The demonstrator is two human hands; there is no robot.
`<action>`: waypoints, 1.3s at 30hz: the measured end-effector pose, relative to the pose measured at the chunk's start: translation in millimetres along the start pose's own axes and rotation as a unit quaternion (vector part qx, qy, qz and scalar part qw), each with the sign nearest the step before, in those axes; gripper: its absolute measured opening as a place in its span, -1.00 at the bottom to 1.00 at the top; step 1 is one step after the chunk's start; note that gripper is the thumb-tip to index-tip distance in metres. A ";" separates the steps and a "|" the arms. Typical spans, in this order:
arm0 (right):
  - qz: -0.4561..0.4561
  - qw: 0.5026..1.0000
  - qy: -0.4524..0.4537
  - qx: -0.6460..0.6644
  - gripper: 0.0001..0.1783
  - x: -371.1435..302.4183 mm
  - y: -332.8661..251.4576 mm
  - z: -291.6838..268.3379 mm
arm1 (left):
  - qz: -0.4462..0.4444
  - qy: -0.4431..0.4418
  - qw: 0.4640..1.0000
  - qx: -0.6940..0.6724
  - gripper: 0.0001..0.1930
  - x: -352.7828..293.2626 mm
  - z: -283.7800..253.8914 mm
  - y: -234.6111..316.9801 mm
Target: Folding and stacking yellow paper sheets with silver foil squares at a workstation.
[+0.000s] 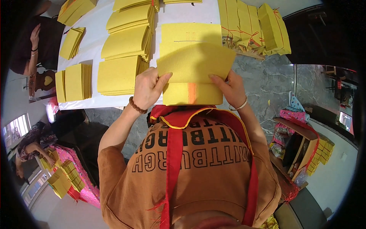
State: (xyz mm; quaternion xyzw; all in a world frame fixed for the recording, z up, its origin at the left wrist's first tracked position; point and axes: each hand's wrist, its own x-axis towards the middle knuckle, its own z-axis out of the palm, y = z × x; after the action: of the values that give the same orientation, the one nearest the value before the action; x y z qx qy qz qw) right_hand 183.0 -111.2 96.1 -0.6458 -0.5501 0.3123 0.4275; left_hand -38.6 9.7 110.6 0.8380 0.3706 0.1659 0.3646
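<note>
Yellow paper (196, 61) at the near edge of the desk (204, 14); fingers of the left hand (147, 87) and right hand (231, 87) pinch its 2 sides. Judged light, pliable, crease-prone; hold sides evenly.

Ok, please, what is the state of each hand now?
Left hand: closed, holding yellow paper by its left side.
Right hand: closed, holding the same paper's right side.

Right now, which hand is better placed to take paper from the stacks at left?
Probably the left hand: it is beside the nearest stack, while the right hand is farther across. Both hands hold yellow paper.
</note>
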 end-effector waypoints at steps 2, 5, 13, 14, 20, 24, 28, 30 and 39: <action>0.077 0.959 0.143 0.232 -0.66 5.4 -0.1 11.7 | 0.014 0.017 0.998 -0.057 -0.75 7.2 6.9 -6.9; 0.053 0.972 0.134 0.185 -0.59 5.9 11.3 10.1 | -0.061 -0.002 0.989 -0.134 -0.71 8.2 17.1 -14.8; 0.098 0.994 0.035 0.031 -0.66 9.8 5.8 -5.9 | -0.095 0.087 0.943 -0.306 -0.40 6.3 24.4 -4.0; 0.117 0.991 0.045 0.052 -0.69 10.7 6.8 -5.4 | -0.098 0.088 0.943 -0.306 -0.40 6.2 22.2 -4.2; 0.134 0.978 0.080 0.141 -0.72 12.7 15.7 3.1 | -0.109 0.038 0.966 -0.230 -0.49 6.9 19.1 -6.8; 0.136 0.980 0.080 0.118 -0.72 13.6 13.7 3.5 | -0.163 0.007 0.955 -0.248 -0.52 9.1 12.9 -1.4; 0.135 0.984 0.080 0.085 -0.73 12.5 11.6 3.6 | -0.168 -0.008 0.958 -0.234 -0.53 10.6 10.1 0.3; 0.121 0.986 0.084 0.076 -0.74 12.7 10.3 4.0 | -0.150 0.005 0.963 -0.222 -0.54 11.4 13.4 -2.9; 0.093 0.991 0.099 0.021 -0.76 12.3 10.3 7.2 | 0.061 0.092 0.984 0.142 -0.50 22.1 -6.8 25.9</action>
State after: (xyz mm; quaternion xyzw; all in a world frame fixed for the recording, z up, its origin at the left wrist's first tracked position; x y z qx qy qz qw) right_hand 183.8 -98.0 84.6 -0.7126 -0.4363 0.2967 0.4624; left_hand -14.7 17.5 134.4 0.8835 0.3704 0.2102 0.1949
